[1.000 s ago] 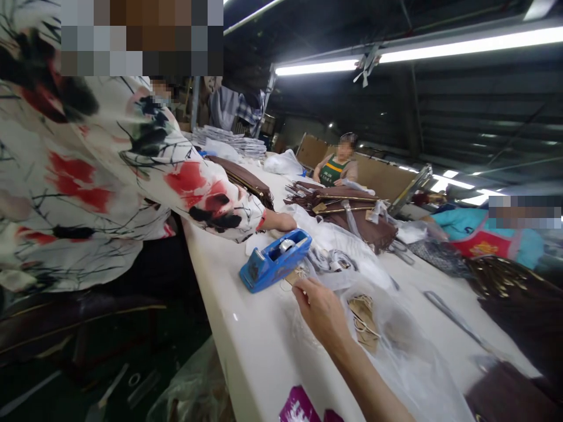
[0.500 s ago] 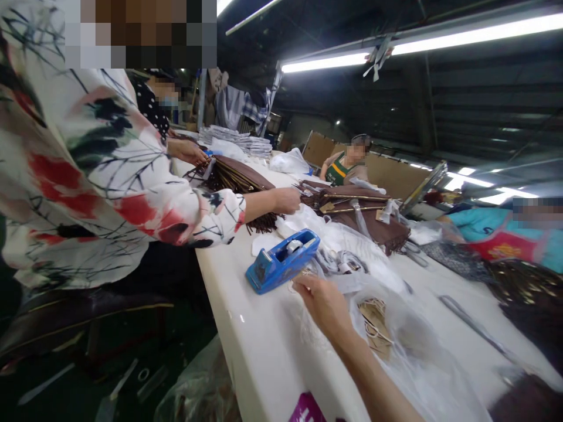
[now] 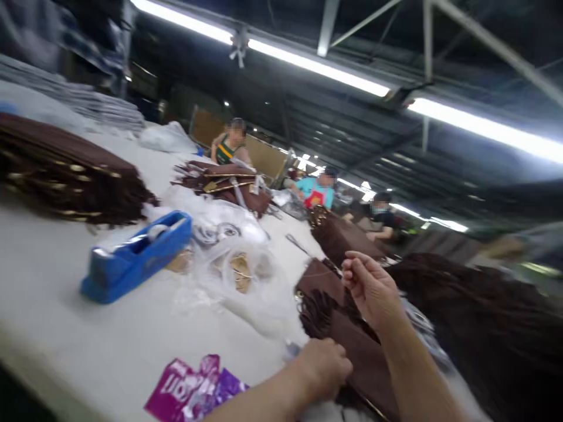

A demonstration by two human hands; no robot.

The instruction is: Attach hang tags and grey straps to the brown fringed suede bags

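Brown cloth: the folded piece [image 3: 358, 351] lies on the desk [image 3: 132, 334], just beyond the left hand [image 3: 326, 368] and to the left of the right forearm, its dark fringe [image 3: 317, 310] on the side toward the plastic bag.
Left hand: at the near left edge of this cloth, fingers curled downward; whether they grip it or only rest there, I cannot tell.
Right hand: raised above the fringed cloth [image 3: 367, 287], thumb and index fingertips brought together in a pinch; a faint thin line runs left from them, too blurred to say whether it is a held thread.
Left of the hands: a clear plastic bag [image 3: 264, 313] with tan tags [image 3: 241, 274] showing through its opening, and farther left a blue tape dispenser [image 3: 138, 258].
Purple packet: near the lower edge [image 3: 173, 390], left of the left hand, partly covered by that forearm and cut off below; its lettering is only partly readable.
Right of the right forearm: a large dark brown heap [image 3: 488, 328], smeared by blur, its separate pieces hard to make out.
Cut off or covered: both forearms leave at the bottom; the left fingertips are out of sight; the right forearm covers part of the cloth; the brown stack [image 3: 70, 170] at far left runs out of view.
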